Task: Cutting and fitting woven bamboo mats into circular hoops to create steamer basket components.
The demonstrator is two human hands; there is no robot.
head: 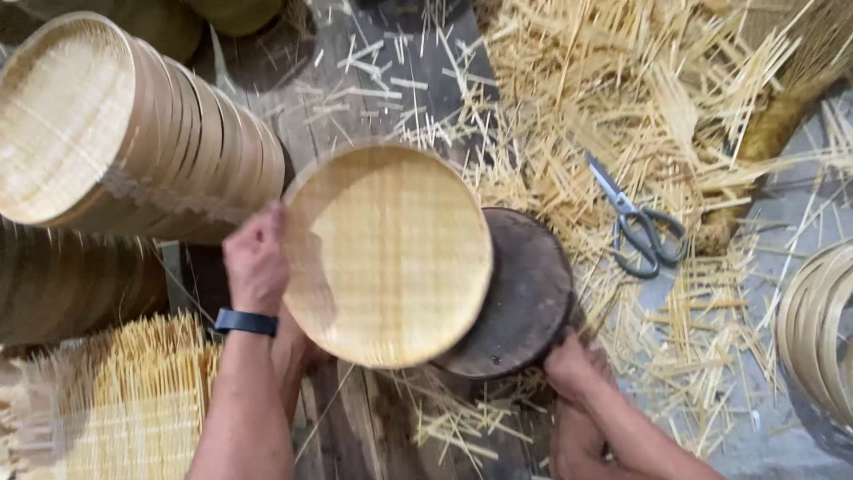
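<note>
1. Your left hand (258, 267) grips the left rim of the round pale woven bamboo tray (388, 255) at the centre of the frame, fingers curled over its edge; a dark band sits on that wrist.

2. Your right hand (576, 366), at lower centre-right, is clenched on the lower edge of the dark round wooden block (524, 302). The tray lies on that block and overhangs it to the left.

3. Only part of the tray is carried by the block, so I judge it could tip or slide off leftward if your left grip loosens.

4. The grey-handled scissors (640, 227) lie open on the loose bamboo splints (622, 107) at the right, near the block. A reach across them without looking could nick a finger.

5. The sideways stack of finished bamboo trays (133, 133) at upper left leans close to your left arm; a wide elbow swing might knock it.

6. The bundle of upright cut splints (124, 400) at lower left has sharp ends just beside your forearm, so splinters are likely if you drag across it.
</note>
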